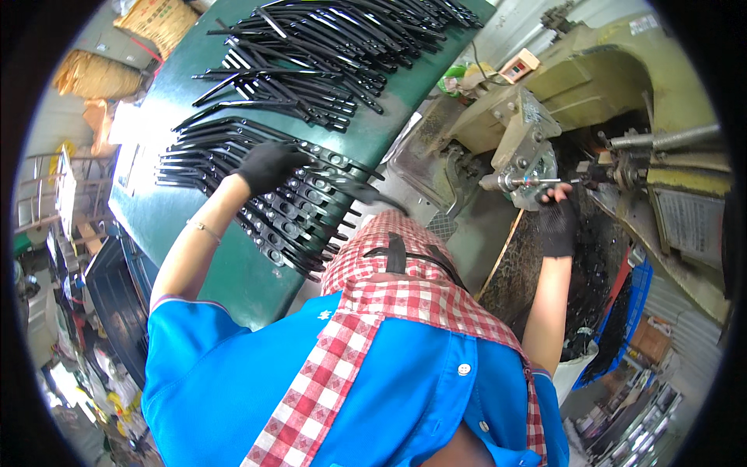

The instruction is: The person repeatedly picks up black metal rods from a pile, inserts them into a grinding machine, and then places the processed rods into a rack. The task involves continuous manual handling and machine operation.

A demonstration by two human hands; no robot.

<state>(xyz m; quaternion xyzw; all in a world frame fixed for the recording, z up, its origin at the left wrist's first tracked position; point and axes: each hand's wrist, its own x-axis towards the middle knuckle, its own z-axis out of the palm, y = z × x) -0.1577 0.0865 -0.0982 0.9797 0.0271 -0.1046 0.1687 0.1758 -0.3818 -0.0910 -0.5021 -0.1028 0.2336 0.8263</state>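
My left hand [272,166], in a black glove, is closed over the near row of parts on the green table [257,300]. A motion-blurred black metal bar [359,191] reaches from its fingers past the table's edge. Under and around this hand lie several black bent bars with ringed plates [289,208], side by side. On the right, my right hand [559,222] wears a black glove with bare fingertips. Its fingers are curled at the end of a thin shiny rod [537,180] on the machine [521,148]; what they pinch is too small to make out.
More black bent bars [334,31] lie in heaps across the far side of the table. A green machine body [615,86] rises at the right. Below my right hand is a dark, stained tray [513,272], with a blue crate [634,311] beside it. Woven sacks [97,78] stand at the far left.
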